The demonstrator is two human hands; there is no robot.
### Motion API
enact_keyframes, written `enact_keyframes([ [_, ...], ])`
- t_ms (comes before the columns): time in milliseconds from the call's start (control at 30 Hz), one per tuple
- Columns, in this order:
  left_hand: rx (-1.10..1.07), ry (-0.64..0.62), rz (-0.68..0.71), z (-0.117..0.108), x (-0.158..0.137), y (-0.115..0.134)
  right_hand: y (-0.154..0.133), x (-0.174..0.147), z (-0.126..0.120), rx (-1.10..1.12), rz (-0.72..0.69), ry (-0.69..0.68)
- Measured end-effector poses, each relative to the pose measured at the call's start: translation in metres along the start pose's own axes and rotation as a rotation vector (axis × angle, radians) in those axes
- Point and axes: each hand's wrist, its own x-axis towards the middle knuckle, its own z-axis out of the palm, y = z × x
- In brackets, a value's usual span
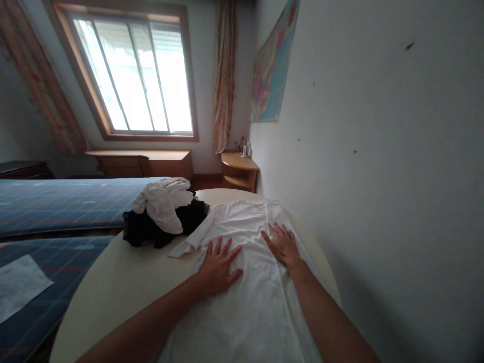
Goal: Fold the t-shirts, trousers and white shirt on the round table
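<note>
A white shirt [251, 302] lies spread over a round cream table [113, 287], its short sleeve [189, 243] reaching out to the left. Creases run across its far part. My left hand [219, 267] rests flat on the left side of the cloth, fingers spread. Farther right, my right hand [282, 244] lies on the fabric near its right edge, also with fingers apart. Neither hand holds anything. The near end of the shirt runs out of view between my forearms.
A heap of black clothes [141, 229] with a white garment [162, 199] on top sits at the table's far left. Beds with blue plaid covers [75, 201] stand to the left, one bearing a paper sheet [22, 282]. A white wall [378, 201] rises close on the right.
</note>
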Motion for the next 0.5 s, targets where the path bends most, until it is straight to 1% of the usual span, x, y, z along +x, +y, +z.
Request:
enact_keyframes([
  [200, -0.055, -0.044, 0.005, 0.006, -0.025, 0.033, 0.020, -0.021, -0.002, -0.034, -0.023, -0.003],
  [300, -0.092, -0.074, 0.011, 0.008, -0.031, 0.040, 0.027, -0.029, -0.003, -0.048, -0.030, -0.011],
  [367, -0.103, -0.065, -0.016, 0.005, -0.029, 0.035, 0.026, -0.029, -0.004, -0.058, -0.012, -0.035],
  [400, -0.092, -0.038, -0.046, 0.003, -0.026, 0.029, 0.024, -0.028, -0.005, -0.062, 0.004, -0.047],
  [500, 0.019, 0.118, -0.201, -0.010, -0.016, 0.000, 0.011, -0.020, -0.011, -0.055, 0.066, -0.066],
])
